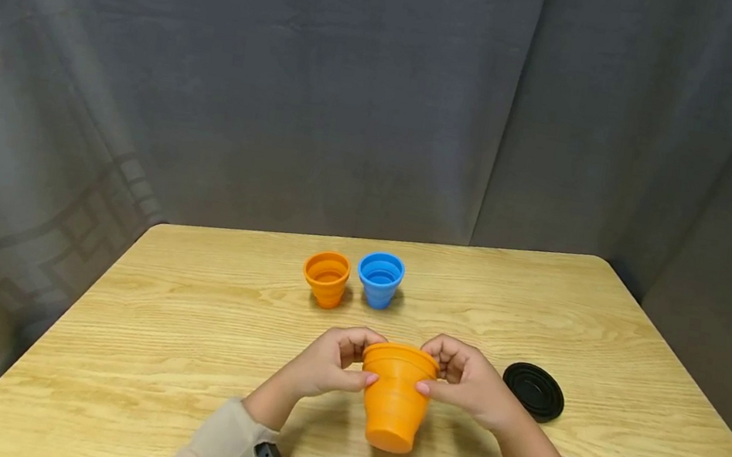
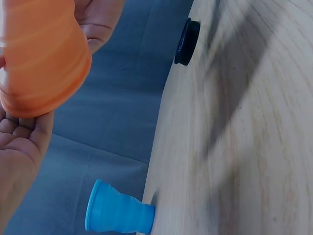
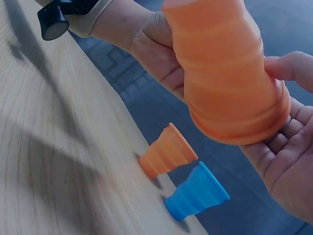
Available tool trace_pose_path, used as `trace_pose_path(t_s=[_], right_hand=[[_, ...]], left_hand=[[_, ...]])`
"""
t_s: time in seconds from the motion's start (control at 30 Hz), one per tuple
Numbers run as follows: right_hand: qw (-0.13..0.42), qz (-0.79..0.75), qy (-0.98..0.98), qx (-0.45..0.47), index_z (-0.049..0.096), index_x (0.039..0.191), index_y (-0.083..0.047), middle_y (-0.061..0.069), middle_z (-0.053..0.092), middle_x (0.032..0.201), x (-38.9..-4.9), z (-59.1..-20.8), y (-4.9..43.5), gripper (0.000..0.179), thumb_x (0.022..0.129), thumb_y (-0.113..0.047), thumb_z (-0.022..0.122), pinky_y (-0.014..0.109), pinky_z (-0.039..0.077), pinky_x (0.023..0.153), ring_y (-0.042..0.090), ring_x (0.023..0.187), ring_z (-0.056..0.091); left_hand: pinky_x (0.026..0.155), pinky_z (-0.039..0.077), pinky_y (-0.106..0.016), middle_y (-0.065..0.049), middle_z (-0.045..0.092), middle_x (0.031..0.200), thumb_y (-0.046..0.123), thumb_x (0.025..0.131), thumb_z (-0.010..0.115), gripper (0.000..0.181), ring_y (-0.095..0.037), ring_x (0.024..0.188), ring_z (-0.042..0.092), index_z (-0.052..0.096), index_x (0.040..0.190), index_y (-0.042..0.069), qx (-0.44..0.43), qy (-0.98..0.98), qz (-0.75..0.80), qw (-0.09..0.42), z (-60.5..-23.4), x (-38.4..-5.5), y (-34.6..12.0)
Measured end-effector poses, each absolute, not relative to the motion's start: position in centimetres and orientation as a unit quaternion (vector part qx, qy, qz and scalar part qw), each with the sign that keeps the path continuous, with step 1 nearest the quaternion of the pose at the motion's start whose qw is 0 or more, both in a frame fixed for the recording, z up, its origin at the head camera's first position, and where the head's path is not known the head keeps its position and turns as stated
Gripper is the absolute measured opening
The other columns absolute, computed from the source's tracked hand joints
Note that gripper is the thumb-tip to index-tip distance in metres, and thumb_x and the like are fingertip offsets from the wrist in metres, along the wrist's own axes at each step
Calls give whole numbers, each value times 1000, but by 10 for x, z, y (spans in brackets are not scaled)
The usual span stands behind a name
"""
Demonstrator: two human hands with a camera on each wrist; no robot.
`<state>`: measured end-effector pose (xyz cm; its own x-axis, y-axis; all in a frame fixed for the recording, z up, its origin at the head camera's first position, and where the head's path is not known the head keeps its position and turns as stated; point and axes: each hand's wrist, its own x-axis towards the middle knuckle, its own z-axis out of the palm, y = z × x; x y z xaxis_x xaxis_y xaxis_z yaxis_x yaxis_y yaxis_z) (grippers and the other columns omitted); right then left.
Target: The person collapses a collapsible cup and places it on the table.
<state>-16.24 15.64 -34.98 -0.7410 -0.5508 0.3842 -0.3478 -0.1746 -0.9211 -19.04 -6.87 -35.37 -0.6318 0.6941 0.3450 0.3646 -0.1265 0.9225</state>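
Note:
Between both hands, a large orange collapsible cup is held above the table near its front. My left hand grips its left side by the rim, thumb on the outer wall. On the opposite side my right hand grips the rim area the same way, its thumb on the front. The cup's ribbed wall fills much of the right wrist view, where the large cup appears fully extended. Its inside is hidden in the head view.
Farther back stand a small orange collapsible cup and a small blue collapsible cup, side by side and upright. A round black lid lies flat right of the right hand. Grey curtains hang behind the wooden table.

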Motion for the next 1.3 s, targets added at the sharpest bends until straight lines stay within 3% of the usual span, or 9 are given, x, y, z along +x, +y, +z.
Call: trace_pose_path(t_s=[0.3, 0.5, 0.77, 1.0, 1.17, 1.3], right_hand=[[50, -648, 698, -301, 46, 87, 9, 4, 50, 74, -161, -349, 152, 14, 76, 8, 55, 23, 46, 57, 8, 65, 48], [39, -669, 688, -277, 45, 88, 14, 3, 50, 75, -160, -353, 147, 14, 78, 8, 52, 18, 44, 53, 6, 64, 48], [3, -680, 689, -252, 46, 89, 14, 1, 52, 74, -159, -357, 140, 13, 81, 6, 51, 19, 44, 51, 6, 61, 49], [66, -734, 605, -301, 44, 103, 7, 6, 54, 88, -160, -356, 145, 17, 86, 3, 42, 24, 48, 65, 11, 76, 55], [149, -764, 514, -360, 36, 119, -1, 11, 51, 110, -163, -358, 153, 39, 82, 10, 38, 31, 43, 82, 19, 96, 53], [154, -769, 499, -368, 35, 121, -1, 12, 49, 114, -164, -360, 153, 41, 83, 12, 40, 31, 43, 83, 21, 98, 52]], left_hand=[[66, 45, -21, -18, 53, 86, -8, 73, 52, 26, -9, 72, 49, 50, 98, -15, 378, 660, 638, 118, -359, -190, -63], [64, 46, -19, -21, 54, 92, -8, 77, 53, 26, -9, 73, 51, 49, 101, -15, 341, 662, 654, 129, -362, -188, -63], [62, 47, -22, -21, 56, 91, 0, 82, 54, 23, -10, 74, 52, 53, 103, -10, 327, 701, 627, 96, -365, -188, -64], [59, 46, -22, -14, 55, 84, 0, 85, 51, 21, -9, 70, 49, 54, 105, -7, 320, 730, 602, 48, -362, -188, -59], [55, 44, -20, -15, 54, 81, -7, 84, 47, 19, -7, 65, 46, 54, 102, -11, 295, 740, 604, 36, -343, -180, -53], [55, 44, -21, -16, 55, 79, -10, 82, 47, 19, -6, 63, 45, 54, 99, -13, 277, 745, 606, 32, -331, -175, -50]])
